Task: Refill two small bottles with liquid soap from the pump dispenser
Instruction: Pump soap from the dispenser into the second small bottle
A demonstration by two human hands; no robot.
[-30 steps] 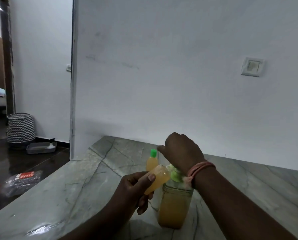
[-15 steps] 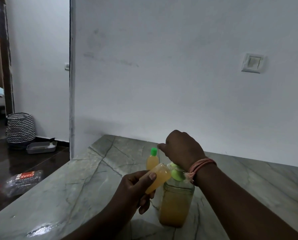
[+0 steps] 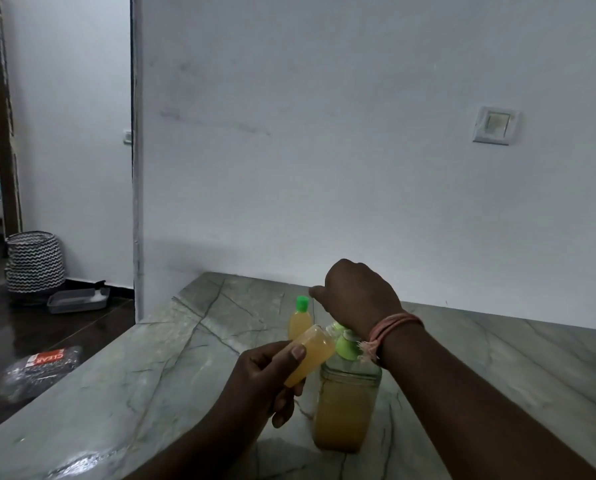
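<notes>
Little has been changed since the earlier frames: the open small bottle (image 3: pixel 310 355) is kept tilted at the pump, and the right hand (image 3: pixel 357 294) is kept on top of it, at most slightly shifted. Nearest the camera, the left hand (image 3: pixel 262 379) is seen with its fingers (image 3: pixel 298 351) curled round the lower part of that uncapped bottle, the thumb pressed along its side; the bottle is filled with amber liquid and its mouth is held just beside the green pump head (image 3: pixel 345 346). Just behind, the pump dispenser (image 3: pixel 345 410), a clear jar mostly full of the same amber soap, is stood upright on the grey veined bench (image 3: pixel 133 382). The right hand is laid over the pump top, knuckles up and fingers bent downward; what they hold cannot be told, since they are hidden behind the hand. A pink thread band (image 3: pixel 391 329) is worn at that wrist. Farther back, a second small bottle (image 3: pixel 300 320) with a green cap is stood upright on the bench, close beside the dispenser. Beyond, a wall switch (image 3: pixel 496 125) is mounted on the white wall, and a patterned basket (image 3: pixel 35 261), a grey tray (image 3: pixel 78 299) and a plastic packet (image 3: pixel 40 367) are left on the dark floor.
</notes>
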